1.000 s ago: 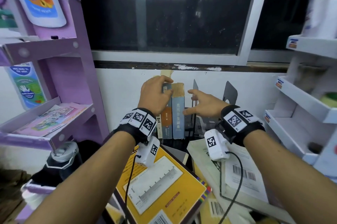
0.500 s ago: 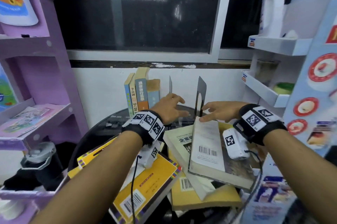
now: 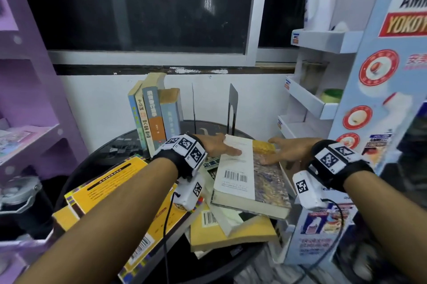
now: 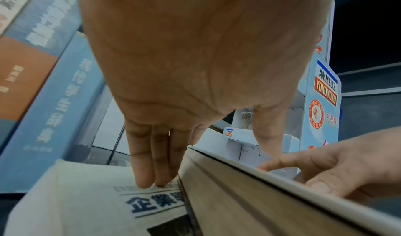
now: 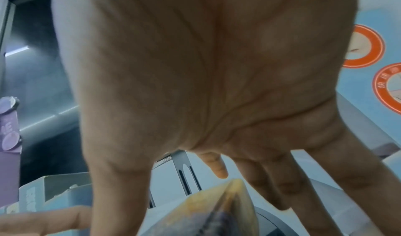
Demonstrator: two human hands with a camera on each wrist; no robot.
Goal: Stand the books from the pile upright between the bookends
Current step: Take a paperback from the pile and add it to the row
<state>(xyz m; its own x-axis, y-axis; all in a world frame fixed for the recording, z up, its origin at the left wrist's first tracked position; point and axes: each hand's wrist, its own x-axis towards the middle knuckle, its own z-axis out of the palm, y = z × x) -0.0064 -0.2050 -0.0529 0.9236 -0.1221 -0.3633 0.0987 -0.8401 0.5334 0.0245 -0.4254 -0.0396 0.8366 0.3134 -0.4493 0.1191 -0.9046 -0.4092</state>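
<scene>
Several books [image 3: 152, 117] stand upright at the back, leaning left, with two thin black bookends [image 3: 233, 108] to their right. The top book of the pile [image 3: 240, 179] lies with its white barcoded cover up. My left hand [image 3: 217, 146] is at its far left edge: the thumb lies over the cover, and straight fingers [image 4: 152, 171] run down the page edge [image 4: 249, 196] onto the white book below [image 4: 86, 196]. My right hand [image 3: 284, 149] is at the far right corner, thumb on the cover, fingers [image 5: 293, 188] spread straight past the corner [image 5: 208, 208].
Yellow books [image 3: 111, 191] and others lie stacked untidily on the round dark table [image 3: 120, 145]. A purple shelf unit [image 3: 34, 99] stands close on the left. A white and blue display stand [image 3: 381, 99] stands close on the right. A dark bottle [image 3: 20, 193] sits low left.
Both hands have left the standing books and dropped to the top book of the pile. Since half a second ago they have closed in onto its far edges.
</scene>
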